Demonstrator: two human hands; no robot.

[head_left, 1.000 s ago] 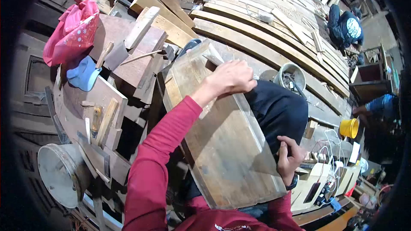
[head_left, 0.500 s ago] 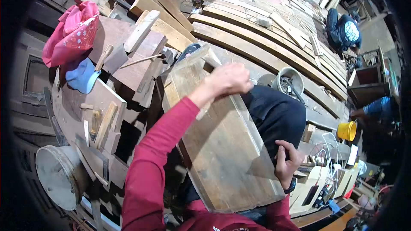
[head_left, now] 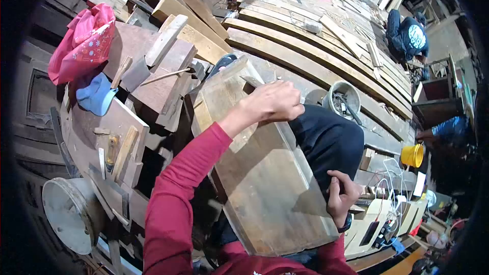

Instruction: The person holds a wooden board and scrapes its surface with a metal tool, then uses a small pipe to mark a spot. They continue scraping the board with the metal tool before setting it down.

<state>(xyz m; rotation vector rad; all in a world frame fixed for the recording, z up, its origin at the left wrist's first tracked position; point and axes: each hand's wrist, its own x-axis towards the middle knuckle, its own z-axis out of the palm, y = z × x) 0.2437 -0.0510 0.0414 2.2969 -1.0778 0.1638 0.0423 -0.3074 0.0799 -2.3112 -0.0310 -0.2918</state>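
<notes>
A wooden panel (head_left: 275,188) with a raised frame lies slanted across my lap. Over its far part is my left hand (head_left: 272,103), closed in a fist with the knuckles up; whatever it may hold is hidden under the fingers. Close beside that hand, a dark gap shows in the panel's far end. My right hand (head_left: 344,197), with a dark watch on the wrist, is at the panel's near right edge. Its fingers are curled and the thumb points up; what they close on, if anything, I cannot make out.
Hand tools, among them a wooden-handled one (head_left: 112,153), lie on boards at left, near a white bucket (head_left: 66,216) and pink bag (head_left: 84,46). A pail of small pieces (head_left: 346,99) stands beyond my knee. Long planks (head_left: 300,63) stretch behind; another person (head_left: 407,35) crouches far right.
My left hand has shifted slightly right and toward me over the panel, and its forearm has moved a little left. The right hand and panel stay nearly as they were.
</notes>
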